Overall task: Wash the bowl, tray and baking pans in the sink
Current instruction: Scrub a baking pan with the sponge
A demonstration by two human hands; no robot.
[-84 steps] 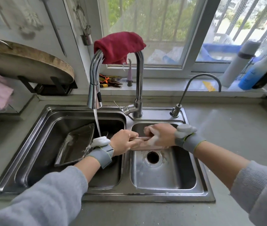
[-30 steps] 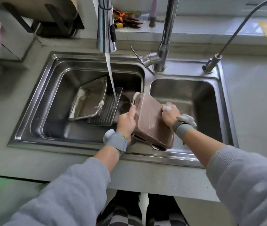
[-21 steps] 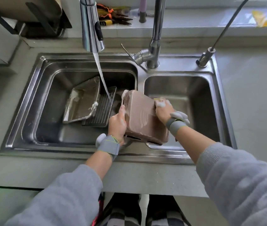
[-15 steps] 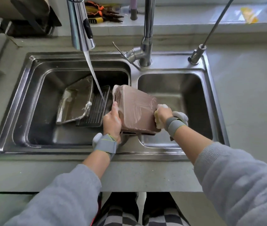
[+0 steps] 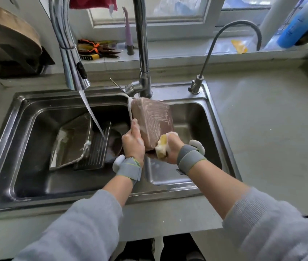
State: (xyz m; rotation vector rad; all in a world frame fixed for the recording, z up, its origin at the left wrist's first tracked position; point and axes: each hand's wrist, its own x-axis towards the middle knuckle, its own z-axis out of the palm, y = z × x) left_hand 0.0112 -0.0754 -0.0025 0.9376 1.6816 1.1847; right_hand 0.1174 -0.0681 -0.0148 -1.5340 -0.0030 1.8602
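A brown baking pan (image 5: 152, 120), bottom side up and streaked with suds, stands on edge over the divider of the double sink (image 5: 213, 117). My left hand (image 5: 133, 143) grips its left rim. My right hand (image 5: 170, 147) is closed on a soapy yellow sponge (image 5: 161, 146) pressed against the pan's lower right corner. In the left basin lie a metal tray (image 5: 72, 140), a ribbed dark pan (image 5: 97, 149) and a dark bowl (image 5: 114, 143), partly hidden behind my left hand.
Water runs from the pull-down faucet head (image 5: 74, 72) into the left basin. A thin second tap (image 5: 224, 53) stands behind the right basin. Pliers (image 5: 93, 48) and bottles (image 5: 298, 21) sit on the windowsill. Grey countertop (image 5: 271, 119) extends to the right.
The sponge hand has slid from the pan's upper right edge down to its lower right corner, leaving suds. The pan is tipped more upright. The camera view has lifted toward the window.
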